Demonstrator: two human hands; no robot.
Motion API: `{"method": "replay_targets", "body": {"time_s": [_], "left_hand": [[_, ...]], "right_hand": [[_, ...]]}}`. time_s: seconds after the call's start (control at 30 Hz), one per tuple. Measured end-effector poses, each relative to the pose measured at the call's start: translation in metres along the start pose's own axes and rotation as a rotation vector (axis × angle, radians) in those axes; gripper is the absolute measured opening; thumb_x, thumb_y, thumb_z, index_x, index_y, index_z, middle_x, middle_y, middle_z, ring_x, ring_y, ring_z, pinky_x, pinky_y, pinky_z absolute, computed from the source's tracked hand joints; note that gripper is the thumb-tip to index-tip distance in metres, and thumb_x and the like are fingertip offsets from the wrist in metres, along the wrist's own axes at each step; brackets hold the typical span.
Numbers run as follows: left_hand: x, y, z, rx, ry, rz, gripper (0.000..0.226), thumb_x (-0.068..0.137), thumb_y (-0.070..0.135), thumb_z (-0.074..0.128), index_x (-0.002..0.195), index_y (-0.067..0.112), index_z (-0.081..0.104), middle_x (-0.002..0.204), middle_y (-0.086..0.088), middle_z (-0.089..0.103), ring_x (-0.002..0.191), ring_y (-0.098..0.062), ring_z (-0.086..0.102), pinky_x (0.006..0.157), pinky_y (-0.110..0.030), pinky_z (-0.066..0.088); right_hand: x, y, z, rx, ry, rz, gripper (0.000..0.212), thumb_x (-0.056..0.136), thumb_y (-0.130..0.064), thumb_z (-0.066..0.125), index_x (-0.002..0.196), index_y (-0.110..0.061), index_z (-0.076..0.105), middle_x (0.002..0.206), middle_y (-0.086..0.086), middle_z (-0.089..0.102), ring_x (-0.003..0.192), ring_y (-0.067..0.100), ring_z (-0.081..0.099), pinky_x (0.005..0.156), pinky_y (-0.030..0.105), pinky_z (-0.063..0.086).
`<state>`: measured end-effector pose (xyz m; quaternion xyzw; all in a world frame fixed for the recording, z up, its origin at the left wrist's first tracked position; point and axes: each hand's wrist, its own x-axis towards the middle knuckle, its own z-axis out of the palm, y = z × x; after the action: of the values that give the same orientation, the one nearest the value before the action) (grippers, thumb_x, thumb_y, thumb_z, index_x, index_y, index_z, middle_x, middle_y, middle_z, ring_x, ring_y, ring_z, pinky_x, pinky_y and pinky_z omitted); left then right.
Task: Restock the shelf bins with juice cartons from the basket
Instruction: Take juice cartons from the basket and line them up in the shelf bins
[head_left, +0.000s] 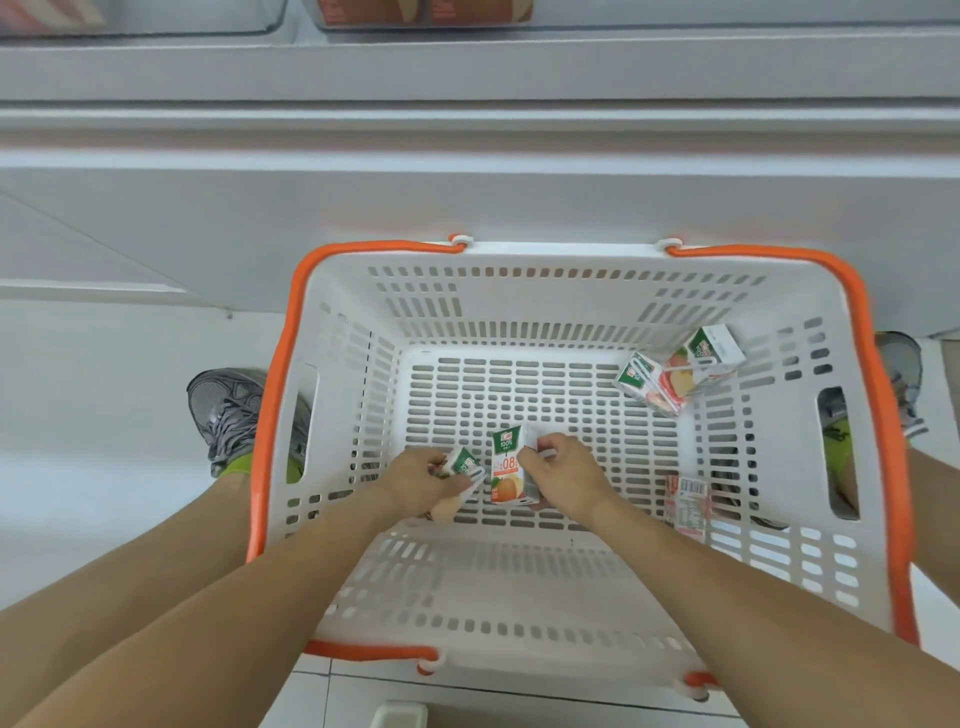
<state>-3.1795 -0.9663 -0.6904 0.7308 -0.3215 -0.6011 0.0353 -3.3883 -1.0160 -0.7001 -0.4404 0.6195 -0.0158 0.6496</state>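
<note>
Head view, low centre of the frame: my right hand (563, 480) has its fingers curled round the upper edge of an orange juice carton (509, 470) that stands upright on the slotted floor of the basket (519, 301), thumb side hidden behind the pack, so I cannot tell how much of it I truly have. My left hand (423, 480), just beside it, pinches a smaller-looking green-topped carton (464, 462) that lies tilted under my fingertips, half covered by them. Both grips look shallow to me, taken near the top corners, and that is my worry: if I lift fast, either carton could pivot and slip back down, or the two could knock together since they sit almost touching. Further out, two apple cartons (675, 374) lean in a heap at the right of the basket floor, and one more carton (687, 501) lies flat near the right wall. The shelf bins (426, 13) are at the top edge of the frame, well apart from here, so a loose hold would have a long way to fail. My shoe (228, 410) stands close against the basket's left side, and a careless step could shove it.
</note>
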Motion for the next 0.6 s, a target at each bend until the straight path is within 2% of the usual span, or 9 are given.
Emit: {"method": "replay_targets", "body": {"time_s": [0.1, 0.17, 0.23, 0.33, 0.4, 0.53, 0.6], "left_hand": [[-0.016, 0.022, -0.008, -0.224, 0.052, -0.057, 0.065, 0.086, 0.037, 0.075, 0.138, 0.009, 0.049, 0.111, -0.001, 0.064, 0.094, -0.018, 0.068, 0.062, -0.026, 0.058], [-0.035, 0.043, -0.021, -0.327, 0.079, -0.013, 0.075, 0.084, 0.038, 0.077, 0.142, 0.005, 0.044, 0.116, -0.001, 0.063, 0.101, -0.022, 0.067, 0.073, -0.034, 0.062], [-0.058, 0.070, -0.042, -0.389, 0.103, 0.073, 0.068, 0.083, 0.034, 0.078, 0.136, 0.003, 0.049, 0.116, -0.008, 0.069, 0.098, -0.025, 0.071, 0.076, -0.039, 0.062], [-0.104, 0.115, -0.075, -0.371, 0.164, 0.251, 0.055, 0.080, 0.030, 0.081, 0.120, 0.006, 0.054, 0.103, -0.014, 0.074, 0.082, -0.023, 0.075, 0.066, -0.035, 0.060], [-0.138, 0.144, -0.093, -0.353, 0.222, 0.364, 0.052, 0.078, 0.027, 0.083, 0.113, 0.005, 0.052, 0.096, -0.015, 0.073, 0.072, -0.022, 0.072, 0.061, -0.033, 0.058], [-0.206, 0.198, -0.117, -0.219, 0.268, 0.596, 0.027, 0.080, 0.024, 0.081, 0.093, 0.011, 0.061, 0.082, -0.010, 0.074, 0.067, -0.019, 0.070, 0.060, -0.033, 0.055], [-0.235, 0.215, -0.128, -0.186, 0.313, 0.676, 0.024, 0.080, 0.021, 0.081, 0.085, 0.017, 0.058, 0.070, 0.003, 0.075, 0.062, -0.011, 0.071, 0.052, -0.023, 0.053]], "right_hand": [[-0.008, -0.024, -0.009, 0.060, -0.010, -0.030, 0.030, 0.091, -0.031, 0.060, 0.115, -0.013, 0.056, 0.076, 0.005, 0.069, 0.066, 0.019, 0.067, 0.077, 0.048, 0.062], [-0.022, -0.052, -0.018, 0.163, -0.032, -0.086, 0.020, 0.092, -0.025, 0.063, 0.107, -0.012, 0.059, 0.067, 0.004, 0.069, 0.059, 0.016, 0.065, 0.075, 0.048, 0.062], [-0.042, -0.086, -0.028, 0.220, -0.057, -0.174, 0.019, 0.092, -0.022, 0.067, 0.105, -0.009, 0.060, 0.074, 0.008, 0.073, 0.062, 0.021, 0.069, 0.073, 0.046, 0.063], [-0.081, -0.140, -0.045, 0.208, -0.071, -0.314, 0.032, 0.090, -0.021, 0.072, 0.112, -0.006, 0.055, 0.089, 0.019, 0.075, 0.069, 0.029, 0.072, 0.071, 0.043, 0.063], [-0.111, -0.175, -0.053, 0.196, -0.100, -0.400, 0.040, 0.085, -0.019, 0.078, 0.114, -0.005, 0.053, 0.090, 0.019, 0.075, 0.069, 0.027, 0.071, 0.072, 0.043, 0.063], [-0.169, -0.224, -0.053, 0.227, -0.112, -0.524, 0.050, 0.078, -0.018, 0.084, 0.111, -0.011, 0.047, 0.082, 0.009, 0.074, 0.072, 0.020, 0.071, 0.073, 0.043, 0.062], [-0.191, -0.242, -0.054, 0.260, -0.087, -0.562, 0.052, 0.079, -0.015, 0.083, 0.114, -0.011, 0.045, 0.081, 0.007, 0.075, 0.073, 0.019, 0.072, 0.068, 0.038, 0.062]]}}
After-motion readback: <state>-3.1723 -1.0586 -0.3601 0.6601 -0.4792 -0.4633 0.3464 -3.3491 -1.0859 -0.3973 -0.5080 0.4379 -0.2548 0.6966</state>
